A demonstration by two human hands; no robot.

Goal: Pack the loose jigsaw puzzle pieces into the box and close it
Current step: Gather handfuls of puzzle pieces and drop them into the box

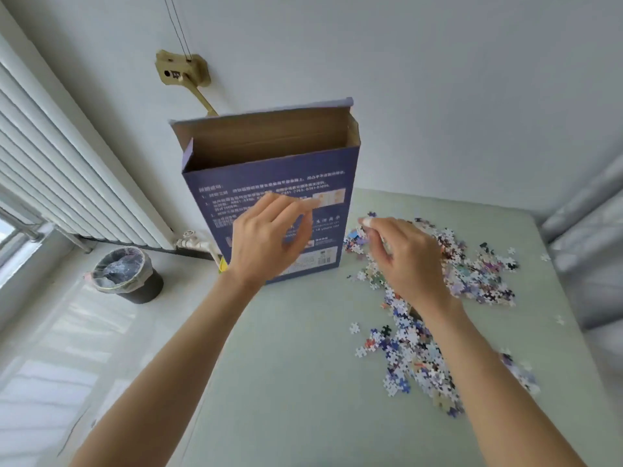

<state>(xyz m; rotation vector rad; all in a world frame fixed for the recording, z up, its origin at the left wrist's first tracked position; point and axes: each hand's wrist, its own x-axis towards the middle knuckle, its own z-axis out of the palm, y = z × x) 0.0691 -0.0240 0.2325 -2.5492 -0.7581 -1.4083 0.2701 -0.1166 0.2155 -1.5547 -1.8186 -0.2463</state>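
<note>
Head view: the box (pixel 269 197) is stood upright on the table (pixel 286 365), top flaps open. The pieces (pixel 421 332) are heaped just beside it. A few seem pinched by the right hand (pixel 401 254); the left hand (pixel 269 237) is relaxed, gripping nothing. Pieces are probably light and slippery, so better scooped in handfuls.

Behind the left hand (pixel 269 237), the box (pixel 269 173) is seen to be of card, printed matt blue outside and left raw brown inside. Under the right hand (pixel 408 261), the pieces (pixel 414 348) are of thin printed card. A pale green, smooth, matt surface is shown on the bench (pixel 286 382). Left of the left hand, a dark bin (pixel 128 274) is lined with glossy, crinkled plastic film.
</note>
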